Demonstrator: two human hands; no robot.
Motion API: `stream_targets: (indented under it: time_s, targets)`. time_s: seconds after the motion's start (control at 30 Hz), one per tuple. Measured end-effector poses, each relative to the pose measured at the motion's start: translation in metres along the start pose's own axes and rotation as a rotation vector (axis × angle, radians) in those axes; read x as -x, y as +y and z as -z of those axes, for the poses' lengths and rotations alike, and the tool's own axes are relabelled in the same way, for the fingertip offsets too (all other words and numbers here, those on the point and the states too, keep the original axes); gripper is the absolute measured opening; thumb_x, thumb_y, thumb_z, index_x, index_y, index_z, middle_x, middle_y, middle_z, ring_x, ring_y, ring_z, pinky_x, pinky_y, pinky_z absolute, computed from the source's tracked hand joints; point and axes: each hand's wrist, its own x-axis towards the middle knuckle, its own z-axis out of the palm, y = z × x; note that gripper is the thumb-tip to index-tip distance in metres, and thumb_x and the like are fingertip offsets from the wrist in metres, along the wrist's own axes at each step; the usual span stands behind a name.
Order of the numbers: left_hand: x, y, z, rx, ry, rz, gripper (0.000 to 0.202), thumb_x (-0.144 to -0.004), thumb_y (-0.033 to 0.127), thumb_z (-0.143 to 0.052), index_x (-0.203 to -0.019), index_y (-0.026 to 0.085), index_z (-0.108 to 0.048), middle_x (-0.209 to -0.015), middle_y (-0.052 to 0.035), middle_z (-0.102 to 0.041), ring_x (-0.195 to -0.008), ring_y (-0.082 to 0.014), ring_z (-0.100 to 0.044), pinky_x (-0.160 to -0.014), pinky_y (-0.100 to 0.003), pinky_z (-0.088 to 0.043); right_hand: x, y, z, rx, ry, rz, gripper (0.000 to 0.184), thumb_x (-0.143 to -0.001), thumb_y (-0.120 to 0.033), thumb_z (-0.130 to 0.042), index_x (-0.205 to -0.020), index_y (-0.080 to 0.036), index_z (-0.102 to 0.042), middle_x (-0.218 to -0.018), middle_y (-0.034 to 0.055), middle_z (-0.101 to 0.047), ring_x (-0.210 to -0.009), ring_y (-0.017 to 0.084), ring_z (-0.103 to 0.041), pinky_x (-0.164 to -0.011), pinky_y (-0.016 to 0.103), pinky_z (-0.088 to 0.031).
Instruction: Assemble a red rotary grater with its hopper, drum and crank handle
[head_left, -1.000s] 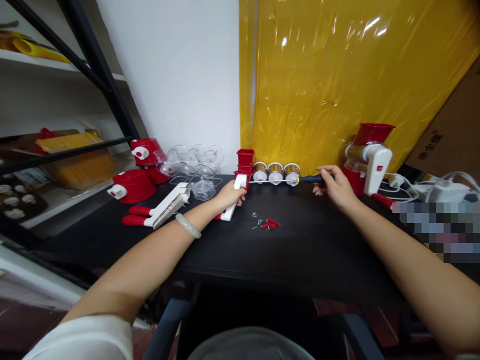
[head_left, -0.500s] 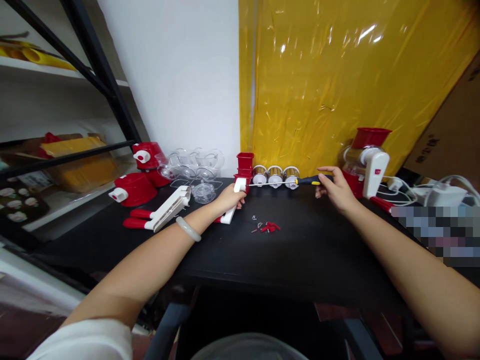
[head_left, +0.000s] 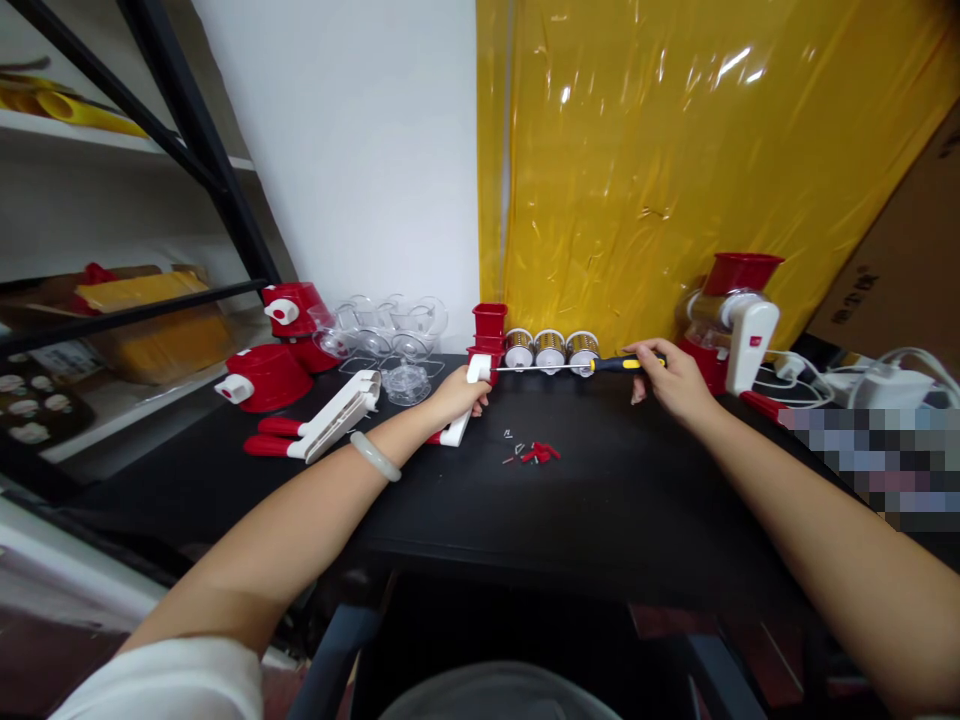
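My left hand point(head_left: 459, 396) is closed around a white crank handle point(head_left: 456, 430) with a red grip, holding it tilted above the black table. In my right hand point(head_left: 667, 378) is a long screwdriver point(head_left: 619, 365) with a black and yellow handle, pinched between thumb and fingers. Its thin shaft runs level to the left, and the tip meets the white end of the crank handle. Whether a screw sits at the tip cannot be made out. Small red parts point(head_left: 541, 454) and a few metal screws point(head_left: 519, 449) lie on the table below the shaft.
More white crank handles point(head_left: 337, 418) with red grips lie at left, near red grater bases point(head_left: 270, 378) and clear plastic parts point(head_left: 409, 345). Behind are metal grater drums point(head_left: 550, 350) and red hoppers point(head_left: 490, 325). An assembled grater point(head_left: 739, 320) stands at right beside white cables point(head_left: 892, 385).
My right fingers have shifted on the screwdriver handle, showing more of its yellow part. My left hand and the crank handle stay where they were.
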Motion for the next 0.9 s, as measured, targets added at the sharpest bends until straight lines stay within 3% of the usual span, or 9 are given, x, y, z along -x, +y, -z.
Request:
stream_targets:
  time_s: [0.17,0.37,0.9]
  targets:
    - [0.0004,0.0002,0.0006,-0.001,-0.003,-0.013,0.009,-0.077,0.006,-0.052,-0.076,0.015,-0.051,-0.051,0.0029,-0.055,-0.037,-0.0087,-0.049,-0.039,-0.020,-0.042,-0.0020,-0.0001,-0.0020,-0.163,-0.002,-0.105,0.022,-0.089,-0.041,-0.048,-0.098,-0.022,-0.056,-0.054,0.0005,-0.064,-0.047,0.019,-0.063,-0.045,0.029,-0.047]
    - [0.0004,-0.0006,0.0004,0.000,-0.001,-0.014,0.009,-0.076,0.006,-0.052,-0.075,0.015,-0.051,-0.051,0.0027,-0.055,-0.037,-0.0092,-0.049,-0.038,-0.020,-0.042,-0.0030,-0.0017,-0.0033,-0.239,0.030,-0.119,0.024,-0.073,-0.020,-0.052,-0.096,-0.023,-0.056,-0.064,-0.0008,-0.065,-0.051,0.018,-0.064,-0.046,0.027,-0.047]
    - [0.0009,-0.0002,0.0000,-0.003,0.002,0.001,0.010,-0.076,0.007,-0.055,-0.074,0.016,-0.050,-0.052,0.0026,-0.055,-0.038,-0.0088,-0.049,-0.040,-0.020,-0.042,-0.0019,-0.0027,-0.0014,-0.195,0.000,-0.092,0.029,-0.081,-0.035,-0.055,-0.108,-0.025,-0.049,-0.056,-0.0042,-0.059,-0.042,0.017,-0.058,-0.044,0.028,-0.043]
